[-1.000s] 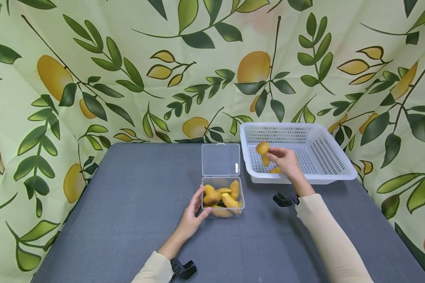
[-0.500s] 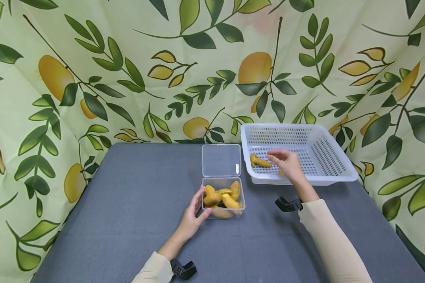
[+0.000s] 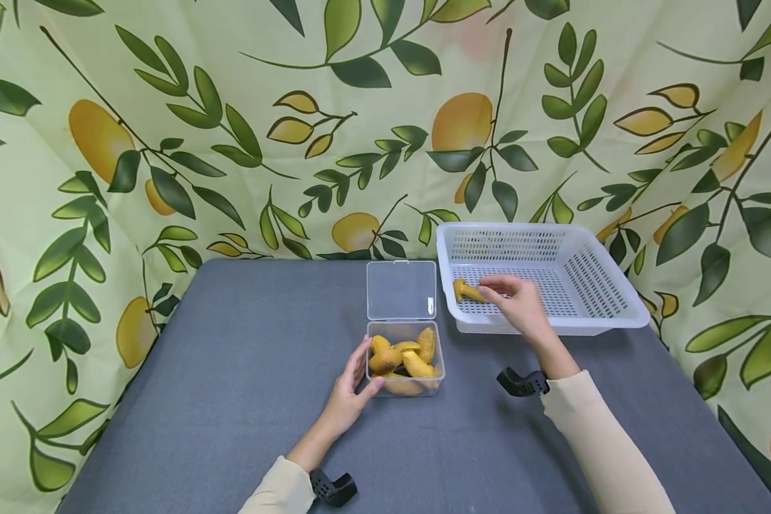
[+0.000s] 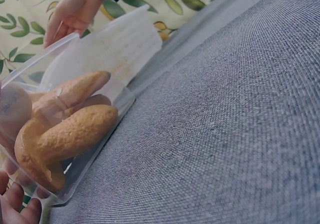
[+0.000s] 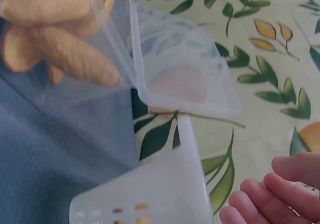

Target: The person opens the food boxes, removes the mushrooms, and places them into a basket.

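Note:
In the head view my left hand (image 3: 347, 395) holds the near left corner of a clear plastic box (image 3: 405, 389), fingers along its left side, thumb at the front. Several yellow-brown mushrooms (image 3: 417, 363) fill the box, whose lid (image 3: 401, 290) lies folded back. A mushroom (image 3: 460, 290) lies on its side in a white slotted basket (image 3: 610, 321). My right hand (image 3: 517, 303), reaching over the basket's near rim, pinches the stem end, which the fingertips cover. The right wrist view shows its thumb and fingers (image 5: 265, 204) close together, the mushroom itself hidden.
A grey cloth (image 3: 263, 343) covers the table, extending to the left of the box. Directly behind the table hangs a leaf-patterned curtain (image 3: 231, 143). The basket stands at the back right, its near rim (image 3: 520, 330) raised between the two containers.
A second ago my right hand held the mushroom upright; then it lay sideways in the basket with the hand apart. Now the fingers are back at its stem. My left hand stayed put.

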A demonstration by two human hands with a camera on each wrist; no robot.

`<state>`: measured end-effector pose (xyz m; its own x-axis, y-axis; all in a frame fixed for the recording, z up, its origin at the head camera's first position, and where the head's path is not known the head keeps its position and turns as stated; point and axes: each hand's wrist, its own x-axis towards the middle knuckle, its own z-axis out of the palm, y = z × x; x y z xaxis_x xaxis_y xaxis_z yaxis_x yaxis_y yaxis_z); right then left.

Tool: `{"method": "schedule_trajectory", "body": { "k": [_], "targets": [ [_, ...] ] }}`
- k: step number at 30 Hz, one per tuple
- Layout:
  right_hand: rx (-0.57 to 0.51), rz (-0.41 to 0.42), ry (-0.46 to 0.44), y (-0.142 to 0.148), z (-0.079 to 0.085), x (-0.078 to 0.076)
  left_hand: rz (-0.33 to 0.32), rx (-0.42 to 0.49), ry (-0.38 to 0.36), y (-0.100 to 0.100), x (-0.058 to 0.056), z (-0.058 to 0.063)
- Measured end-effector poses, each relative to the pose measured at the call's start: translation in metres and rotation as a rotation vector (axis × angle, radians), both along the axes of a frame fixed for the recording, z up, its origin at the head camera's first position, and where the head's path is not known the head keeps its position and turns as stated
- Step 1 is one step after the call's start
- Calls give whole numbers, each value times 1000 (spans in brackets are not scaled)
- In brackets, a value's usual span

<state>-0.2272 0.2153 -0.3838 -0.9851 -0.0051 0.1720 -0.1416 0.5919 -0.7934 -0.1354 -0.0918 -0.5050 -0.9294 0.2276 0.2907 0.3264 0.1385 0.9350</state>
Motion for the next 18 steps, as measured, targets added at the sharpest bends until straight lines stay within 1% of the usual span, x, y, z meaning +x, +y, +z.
{"method": "schedule_trajectory", "body": {
  "k": [4, 12, 18],
  "targets": [
    [-15, 33, 10, -7, 3, 7, -3, 17, 9, 0, 0, 0],
    [-56, 102, -19, -20, 7, 21, 11, 32, 47, 0, 0, 0],
    [-93, 172, -46, -31, 3, 29, 21, 16, 18, 0, 0, 0]
  ]
}}
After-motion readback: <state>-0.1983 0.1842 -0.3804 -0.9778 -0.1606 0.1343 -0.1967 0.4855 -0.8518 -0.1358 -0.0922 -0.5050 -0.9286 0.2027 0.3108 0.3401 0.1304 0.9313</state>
